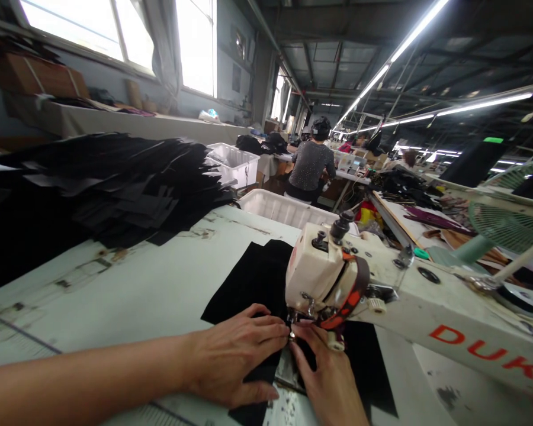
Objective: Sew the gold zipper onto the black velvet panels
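Note:
A black fabric piece (253,278) lies under the head of a white sewing machine (315,266), spreading to both sides of it. My left hand (244,355) rests flat on this fabric left of the needle area, thumb apart, fingertips close to the presser foot (292,332). On the other side, my right hand (324,370) has its thumb and fingers drawn together on the fabric beside the foot. The needle point itself is hidden by my fingers and the machine head.
A big stack of black cut pieces (128,183) covers the table's left side. Beyond the table edge stand white plastic bins (275,204). A green fan (510,228) is at right. Further off, a person in a dark speckled top (311,165) sits facing away.

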The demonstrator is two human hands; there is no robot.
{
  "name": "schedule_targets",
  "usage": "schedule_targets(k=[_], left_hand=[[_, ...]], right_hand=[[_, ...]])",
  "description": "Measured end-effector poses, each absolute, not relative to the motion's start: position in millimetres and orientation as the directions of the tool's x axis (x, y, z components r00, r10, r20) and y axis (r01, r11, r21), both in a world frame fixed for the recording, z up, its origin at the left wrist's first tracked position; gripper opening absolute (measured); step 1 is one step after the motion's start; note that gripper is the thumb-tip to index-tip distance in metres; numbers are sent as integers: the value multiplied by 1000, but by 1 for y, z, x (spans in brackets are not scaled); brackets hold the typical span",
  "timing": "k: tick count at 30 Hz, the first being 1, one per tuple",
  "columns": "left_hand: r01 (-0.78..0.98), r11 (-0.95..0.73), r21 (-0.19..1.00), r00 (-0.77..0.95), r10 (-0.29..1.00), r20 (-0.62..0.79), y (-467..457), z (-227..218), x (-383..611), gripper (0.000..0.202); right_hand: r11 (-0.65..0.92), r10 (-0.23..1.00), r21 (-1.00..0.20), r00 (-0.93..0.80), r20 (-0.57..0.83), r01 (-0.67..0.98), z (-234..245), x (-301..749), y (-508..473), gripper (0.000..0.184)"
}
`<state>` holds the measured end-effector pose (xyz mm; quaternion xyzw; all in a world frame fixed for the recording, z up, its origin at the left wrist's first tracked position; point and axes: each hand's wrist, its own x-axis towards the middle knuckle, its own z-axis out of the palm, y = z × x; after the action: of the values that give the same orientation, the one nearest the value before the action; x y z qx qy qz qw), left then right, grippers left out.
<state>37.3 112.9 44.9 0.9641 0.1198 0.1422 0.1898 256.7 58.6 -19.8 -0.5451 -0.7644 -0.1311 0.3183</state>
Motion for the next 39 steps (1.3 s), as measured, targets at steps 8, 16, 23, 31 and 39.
schedule_targets(k=[8, 16, 23, 31, 39], left_hand=[[189, -912, 364, 931, 285, 229, 116, 43, 39, 56], [190, -926, 325, 933, 274, 235, 116, 37, 38, 56], [207, -920, 332, 922, 297, 247, 116, 41, 38, 52], [206, -916, 345, 909, 310, 279, 114, 37, 37, 53], [201, -911, 359, 898, 318, 304, 124, 35, 41, 55]], right_hand=[[182, 809, -161, -55, 586, 970, -18, 246, 57, 20], [105, 762, 63, -121, 636, 992, -25, 247, 81, 25], [223, 758, 94, -233, 610, 970, -9, 267, 76, 22], [510, 607, 182, -502, 616, 841, -2, 274, 55, 36], [465, 636, 201, -484, 602, 862, -13, 272, 62, 35]])
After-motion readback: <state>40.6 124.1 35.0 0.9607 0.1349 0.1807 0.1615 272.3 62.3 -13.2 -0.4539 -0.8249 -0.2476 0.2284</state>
